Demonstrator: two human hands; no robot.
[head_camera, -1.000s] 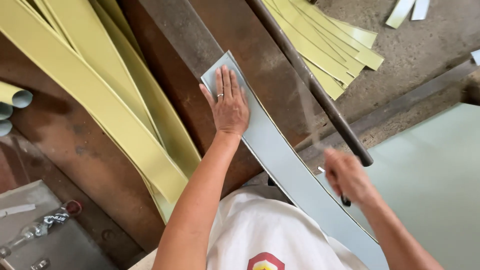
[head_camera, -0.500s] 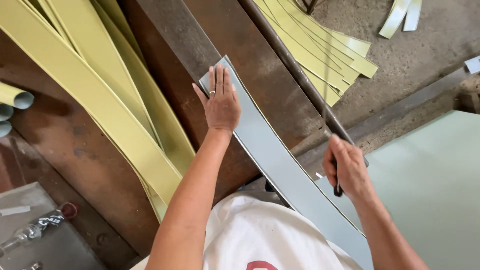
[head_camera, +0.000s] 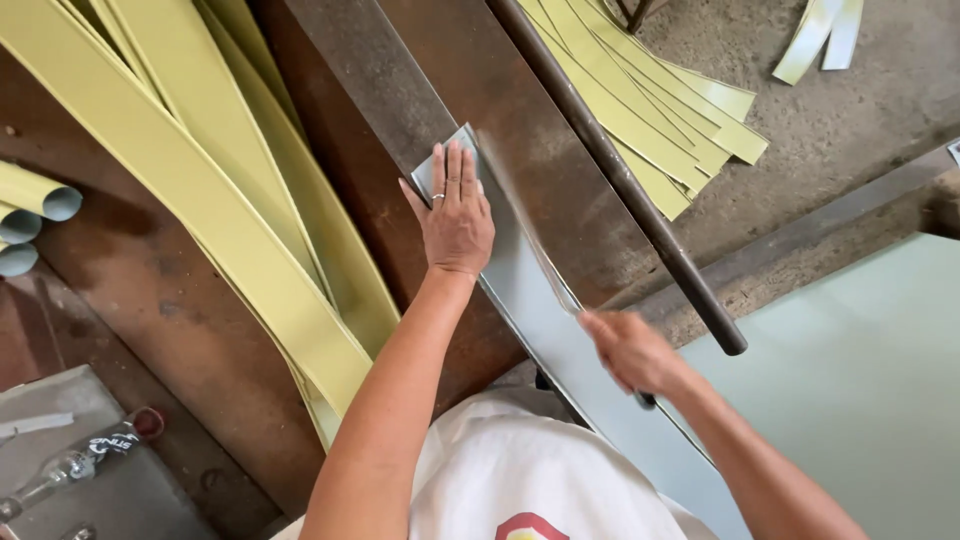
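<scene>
Left hand flat, fingers spread a little and pressed palm-down on the far end of a long grey metal strip; ring on one finger. The strip lies diagonally on the rusty brown desk, running from under the left hand back toward the person's body, and its near end passes below the right forearm. Right hand is closed around a small dark tool, only the tip of which shows under the fist; hand is motion-blurred, sits over the strip's right edge, well behind the left hand. A thin shiny edge, blurred, runs along the strip between the two hands; cannot tell what it is. A long dark metal bar lies diagonally just right of the strip, not touching either hand. Wide yellow-green strips piled on the desk left of the left arm; more cut yellow-green strips fanned beyond the bar, on the concrete floor. Pale green sheet at lower right. Rolled tubes at left edge. Grey box with a small clear bottle-like item at lower left. White shirt at the bottom.
</scene>
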